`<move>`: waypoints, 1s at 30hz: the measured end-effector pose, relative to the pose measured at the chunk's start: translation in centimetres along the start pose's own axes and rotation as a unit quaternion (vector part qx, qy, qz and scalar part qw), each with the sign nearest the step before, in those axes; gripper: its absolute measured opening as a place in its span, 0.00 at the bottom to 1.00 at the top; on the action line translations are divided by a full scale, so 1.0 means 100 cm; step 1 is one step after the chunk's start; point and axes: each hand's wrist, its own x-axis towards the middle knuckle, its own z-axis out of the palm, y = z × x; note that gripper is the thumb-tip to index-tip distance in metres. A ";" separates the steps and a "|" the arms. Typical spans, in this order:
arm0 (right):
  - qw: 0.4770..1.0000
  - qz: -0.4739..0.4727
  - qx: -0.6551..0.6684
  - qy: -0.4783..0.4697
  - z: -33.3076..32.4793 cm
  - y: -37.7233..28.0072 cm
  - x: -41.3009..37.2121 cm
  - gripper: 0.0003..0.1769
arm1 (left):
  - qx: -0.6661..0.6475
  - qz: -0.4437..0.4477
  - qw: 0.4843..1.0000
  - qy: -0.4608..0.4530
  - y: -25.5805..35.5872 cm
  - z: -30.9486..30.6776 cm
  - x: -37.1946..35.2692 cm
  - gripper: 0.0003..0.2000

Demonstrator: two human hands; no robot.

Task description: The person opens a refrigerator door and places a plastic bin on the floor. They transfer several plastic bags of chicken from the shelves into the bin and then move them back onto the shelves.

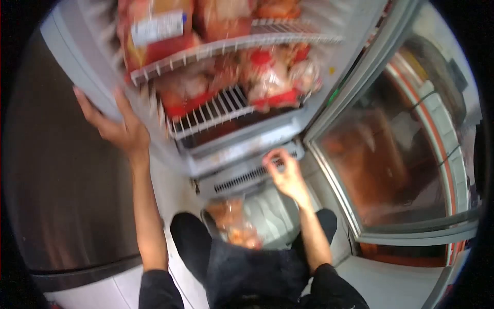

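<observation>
Two bare hands on an open fridge, nothing carried in either. Left hand pressed flat against the fridge's left outer edge, fingers spread apart, not clamped on anything. Right hand low down, fingers loosely bent, tips resting on the vent grille under the bottom shelf; no grasp visible, just contact. Glass door wide open at right. Upper wire shelf and lower wire shelf both loaded with red-and-clear wrapped packs, white label on one top pack; blurred, contents unreadable. One clear bag of orange-pink stuff down low just in front of the grille, between the knees, touched by neither hand. Steel cabinet just left of the fridge. Progress, as a guess only: door open and shelves mostly full; bag down low not yet on a shelf, front strip of lower wire shelf bare, door not yet closed
</observation>
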 end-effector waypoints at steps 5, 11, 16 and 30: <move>0.918 -0.299 0.013 0.261 -0.064 -0.137 0.175 0.06 | -0.016 -0.063 0.998 -0.008 0.012 -0.004 0.000 0.31; 0.816 -0.284 -0.337 0.374 -0.063 -0.150 0.415 0.28 | 0.022 -0.054 0.998 -0.013 0.011 -0.005 -0.001 0.30; 0.929 -0.148 -0.279 0.192 -0.079 -0.189 0.433 0.38 | 0.032 -0.051 0.998 -0.009 0.012 -0.004 -0.004 0.30; 0.892 -0.122 -0.395 0.186 -0.131 -0.205 0.364 0.30 | 0.036 -0.029 0.999 -0.013 0.008 -0.004 -0.004 0.29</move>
